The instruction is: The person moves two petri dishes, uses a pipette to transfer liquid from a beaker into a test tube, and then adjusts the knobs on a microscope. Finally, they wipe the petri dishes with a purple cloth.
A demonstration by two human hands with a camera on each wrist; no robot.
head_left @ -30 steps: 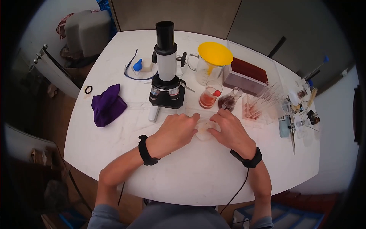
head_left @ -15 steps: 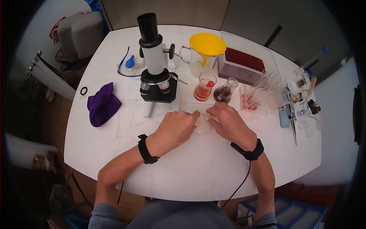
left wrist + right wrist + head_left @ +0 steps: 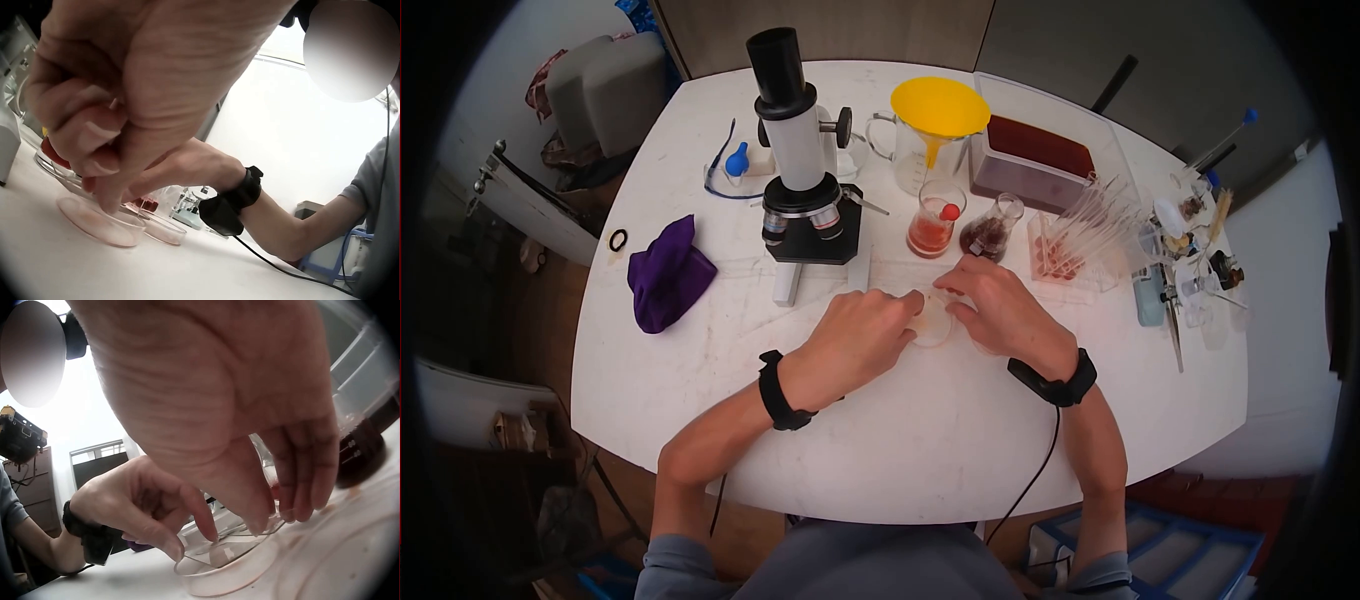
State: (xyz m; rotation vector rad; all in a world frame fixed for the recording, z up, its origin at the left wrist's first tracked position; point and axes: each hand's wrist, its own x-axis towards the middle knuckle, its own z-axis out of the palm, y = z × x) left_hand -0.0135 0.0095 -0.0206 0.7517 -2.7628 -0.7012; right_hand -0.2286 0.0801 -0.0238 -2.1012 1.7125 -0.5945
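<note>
A clear round petri dish stands on the white table between both hands; its glass wall shows in the right wrist view. Over it lies a thin glass slide. My left hand pinches one end with thumb and forefinger, the other fingers curled in. At the far end, my right hand pinches the slide between thumb and fingertips, close over the rim. A second shallow dish is beside the first, under my right hand and mostly hidden from the head view.
The microscope stands beyond my left hand. Past the right hand are a beaker of red liquid, a dark-filled flask and a test tube rack. A yellow funnel tops a jug. A purple cloth lies left.
The head view has shifted, so the table items appear higher and further left. Both hands stay at the dish, the right one a little further forward relative to the left.
</note>
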